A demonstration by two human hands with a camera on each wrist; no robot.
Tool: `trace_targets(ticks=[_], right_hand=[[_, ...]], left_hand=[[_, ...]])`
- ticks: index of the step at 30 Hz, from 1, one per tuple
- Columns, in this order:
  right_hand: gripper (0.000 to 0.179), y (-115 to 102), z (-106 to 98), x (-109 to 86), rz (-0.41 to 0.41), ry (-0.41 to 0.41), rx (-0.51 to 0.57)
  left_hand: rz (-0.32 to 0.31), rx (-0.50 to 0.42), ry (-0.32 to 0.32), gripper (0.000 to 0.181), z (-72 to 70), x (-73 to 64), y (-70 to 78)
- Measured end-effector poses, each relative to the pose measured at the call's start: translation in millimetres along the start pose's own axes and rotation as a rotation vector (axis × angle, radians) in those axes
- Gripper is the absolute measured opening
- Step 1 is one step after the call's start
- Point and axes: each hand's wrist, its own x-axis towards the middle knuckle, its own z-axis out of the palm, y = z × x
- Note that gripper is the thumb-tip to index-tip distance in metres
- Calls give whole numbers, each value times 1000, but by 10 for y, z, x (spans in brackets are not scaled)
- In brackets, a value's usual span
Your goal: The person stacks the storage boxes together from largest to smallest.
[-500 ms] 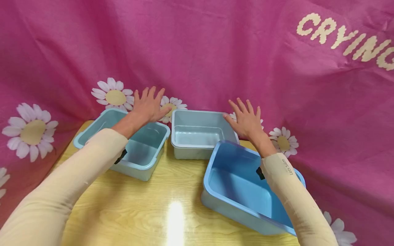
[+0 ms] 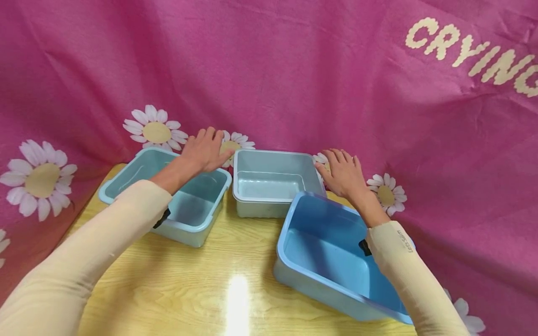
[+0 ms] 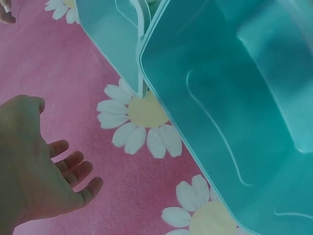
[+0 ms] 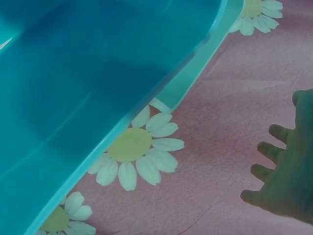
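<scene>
Lower now, the bare right grip [image 2: 343,176] and bare left grip [image 2: 201,151] stand empty, thumbs apart from fingers; I'd keep the sleeved right forearm [image 2: 414,280] clear of the rectangular blue plastic tub [image 2: 311,287].

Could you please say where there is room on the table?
The widest bare patch of table lies in front of the middle bin, bordered by the left bin and blue bin. It's crowded where the blue bin's corner overlaps the middle bin in the head view.

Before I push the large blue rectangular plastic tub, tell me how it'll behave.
The blue tub looks stiff: its walls stand without sagging. It's likely light, nothing showing inside. Its broad floor should help resist tipping.
</scene>
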Motion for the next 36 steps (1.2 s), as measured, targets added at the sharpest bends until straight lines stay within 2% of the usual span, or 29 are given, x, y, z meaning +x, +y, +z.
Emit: trace_targets(ticks=[5, 10, 19, 26, 32, 36], right_hand=[[59, 29, 4, -113, 8, -20, -3], [59, 46, 1, -211, 18, -34, 19], [51, 128, -9, -398, 14, -47, 8], [46, 162, -44, -560, 12, -69, -11], [50, 188, -63, -704, 35, -97, -28], [50, 213, -84, -816, 52, -88, -30]], left_hand=[[31, 12, 16, 65, 50, -24, 45], [62, 28, -11, 70, 86, -56, 126], [129, 0, 2, 62, 140, -175, 329], [178, 13, -4, 60, 191, -263, 483], [197, 10, -18, 54, 247, -315, 591], [214, 30, -13, 54, 303, -318, 650]])
